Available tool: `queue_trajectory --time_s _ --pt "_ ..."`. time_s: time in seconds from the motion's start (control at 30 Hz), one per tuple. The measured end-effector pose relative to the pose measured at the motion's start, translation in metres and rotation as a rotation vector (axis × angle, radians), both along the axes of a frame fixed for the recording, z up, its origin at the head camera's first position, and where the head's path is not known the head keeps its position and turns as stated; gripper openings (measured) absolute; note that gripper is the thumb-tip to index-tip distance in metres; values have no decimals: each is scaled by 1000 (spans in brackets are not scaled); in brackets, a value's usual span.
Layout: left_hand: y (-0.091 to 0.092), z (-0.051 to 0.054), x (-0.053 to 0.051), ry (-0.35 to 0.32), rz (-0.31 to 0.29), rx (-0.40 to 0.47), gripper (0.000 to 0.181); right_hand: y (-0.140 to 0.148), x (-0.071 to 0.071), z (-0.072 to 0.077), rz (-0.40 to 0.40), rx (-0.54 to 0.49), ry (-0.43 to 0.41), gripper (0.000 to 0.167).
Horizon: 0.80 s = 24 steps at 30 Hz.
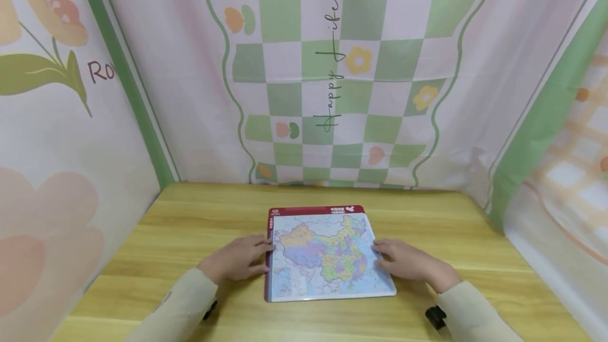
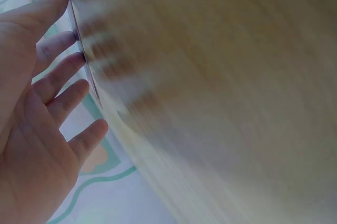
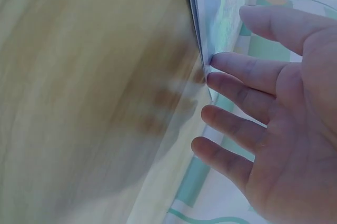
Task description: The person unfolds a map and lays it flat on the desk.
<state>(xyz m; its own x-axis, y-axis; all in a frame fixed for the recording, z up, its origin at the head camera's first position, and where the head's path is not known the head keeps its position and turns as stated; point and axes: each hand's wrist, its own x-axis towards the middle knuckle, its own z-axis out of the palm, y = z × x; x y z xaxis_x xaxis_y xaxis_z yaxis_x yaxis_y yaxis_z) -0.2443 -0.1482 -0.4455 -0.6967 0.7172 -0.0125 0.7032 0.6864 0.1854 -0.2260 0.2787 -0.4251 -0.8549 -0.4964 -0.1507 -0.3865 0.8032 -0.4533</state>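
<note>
A flat map board (image 1: 311, 257) lies on the wooden table, printed with a many-coloured map of China and bordered in dark red along its top and left side. At its left edge rests my left hand (image 1: 239, 258), fingertips touching the edge and fingers loosely extended. My right hand (image 1: 407, 260) touches the right edge in the same way. In the right wrist view the board's edge (image 3: 195, 18) shows thin layers, and the fingers (image 3: 239, 95) are spread. The left wrist view shows the left fingers (image 2: 63, 79) apart, some tips at the thin edge.
The wooden table (image 1: 190, 220) extends around the board on all sides. Behind it hangs a curtain (image 1: 323, 94) with green and white checks and flowers. Printed fabric also hangs at the left and right. A black strap part (image 1: 436, 317) sits by the right sleeve.
</note>
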Motion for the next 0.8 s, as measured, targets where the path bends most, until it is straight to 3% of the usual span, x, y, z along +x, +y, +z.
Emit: queue_trajectory --time_s 0.4,0.63,0.8 --pt "4 0 4 -19 -29 61 58 4 -12 -1 3 12 26 55" --pt "9 -1 6 -68 -1 60 69 7 -19 -4 21 6 67 51" --pt "13 -3 7 -49 1 44 73 7 -23 -4 19 11 73 49"
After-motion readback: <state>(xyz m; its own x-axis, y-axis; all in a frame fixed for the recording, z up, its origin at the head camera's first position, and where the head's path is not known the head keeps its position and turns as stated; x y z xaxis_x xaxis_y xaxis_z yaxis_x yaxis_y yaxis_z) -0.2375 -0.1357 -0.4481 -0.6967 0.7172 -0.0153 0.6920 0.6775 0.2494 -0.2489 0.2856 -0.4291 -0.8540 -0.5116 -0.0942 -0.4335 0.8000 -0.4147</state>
